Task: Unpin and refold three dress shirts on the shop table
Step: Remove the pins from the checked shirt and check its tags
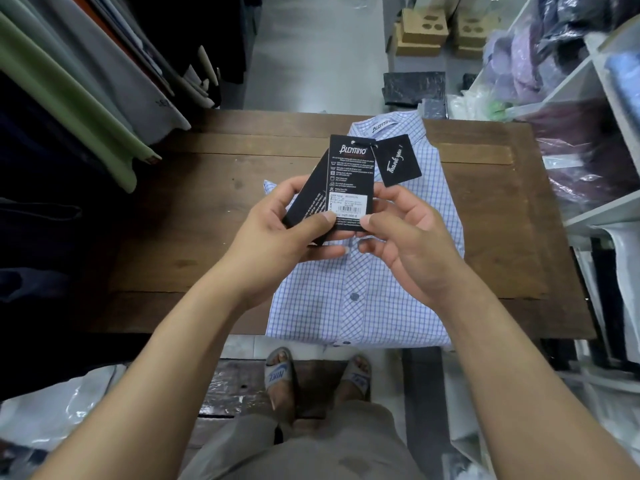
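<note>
- The checked dress shirt (pixel 374 289) lies folded and front up in the middle of the frame on the wooden surface (pixel 173 237). Its collar points toward the top edge and its hem just overhangs the near edge. Laid this way, the placket and any pins face the person.
- The left hand (pixel 294 223) and right hand (pixel 405 230) each pinch a lower corner of the black brand tag (pixel 349 174), thumb on the printed face and fingers behind. The tag is held upright, lifted off the cloth, probably so the price sticker can be read or the tag kept clear of the fold.
- A second black tag (pixel 308 199) fans out behind it to the left, caught by the left fingers. A "Thank you" tag (pixel 398 161) hangs loose at the upper right, and all three meet at a string near the collar.
- No pins can be made out at this size.
- The fold looks undisturbed, so unpinning seems not yet begun.
- No second or third shirt shows on the surface.
</note>
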A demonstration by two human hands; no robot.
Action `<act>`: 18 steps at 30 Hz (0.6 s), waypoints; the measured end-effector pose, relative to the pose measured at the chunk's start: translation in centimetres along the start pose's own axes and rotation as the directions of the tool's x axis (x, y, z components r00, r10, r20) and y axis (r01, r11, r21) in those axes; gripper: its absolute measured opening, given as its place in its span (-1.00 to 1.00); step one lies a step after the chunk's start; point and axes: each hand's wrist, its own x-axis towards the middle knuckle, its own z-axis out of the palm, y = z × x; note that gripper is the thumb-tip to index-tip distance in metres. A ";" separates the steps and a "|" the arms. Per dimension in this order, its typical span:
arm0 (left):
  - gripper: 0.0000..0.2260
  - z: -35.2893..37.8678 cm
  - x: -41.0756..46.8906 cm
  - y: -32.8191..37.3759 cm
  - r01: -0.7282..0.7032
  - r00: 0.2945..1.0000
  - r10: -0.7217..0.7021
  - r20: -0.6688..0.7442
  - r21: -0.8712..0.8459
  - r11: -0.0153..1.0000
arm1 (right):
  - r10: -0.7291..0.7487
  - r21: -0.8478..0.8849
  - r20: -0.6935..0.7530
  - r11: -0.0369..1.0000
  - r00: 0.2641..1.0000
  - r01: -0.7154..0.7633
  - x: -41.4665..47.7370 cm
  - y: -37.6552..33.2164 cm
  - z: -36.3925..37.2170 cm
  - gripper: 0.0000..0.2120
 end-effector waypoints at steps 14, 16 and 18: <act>-0.66 -0.3 -1.1 -0.5 0.000 1.000 0.001 0.024 -0.035 0.999 | -0.042 -0.059 -0.066 0.998 0.997 0.038 -1.5 0.3 1.0 -0.74; -0.65 -0.4 -1.2 -0.6 -0.004 0.999 0.005 0.032 -0.038 0.999 | -0.041 -0.053 -0.069 0.998 0.997 0.038 -1.7 0.2 1.1 -0.74; -0.65 -0.5 -1.4 -0.6 -0.004 0.999 0.006 0.040 -0.039 0.999 | -0.042 -0.059 -0.071 0.998 0.997 0.038 -1.8 0.2 1.3 -0.74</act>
